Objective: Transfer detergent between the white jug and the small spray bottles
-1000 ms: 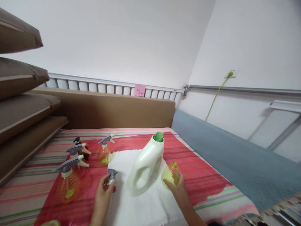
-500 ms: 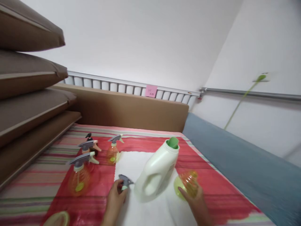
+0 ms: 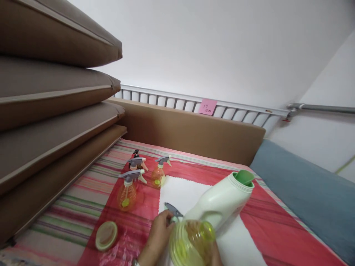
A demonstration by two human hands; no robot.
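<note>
My left hand (image 3: 162,229) grips a grey trigger spray head (image 3: 173,209) over the white cloth. In my right hand (image 3: 216,256), mostly hidden at the bottom edge, is a see-through yellow spray bottle (image 3: 184,242) without its spray head, tilted with its neck to the right. Behind it a pale green detergent jug (image 3: 216,201) leans to the right, with a green piece (image 3: 244,177) in its mouth; the yellow bottle hides part of its lower end. The white cloth (image 3: 180,188) lies beneath.
To the left stand an orange spray bottle (image 3: 127,197), a second one (image 3: 158,175) farther back, and a pink-triggered sprayer (image 3: 136,162) near a dark bottle. A round lid (image 3: 106,235) lies on the red sheet (image 3: 257,212). Stacked brown cushions (image 3: 61,111) border the left side.
My right hand has brought the yellow bottle left, in front of the jug and close to my left hand. The view has turned left, so everything sits farther right; the jug appears more tilted.
</note>
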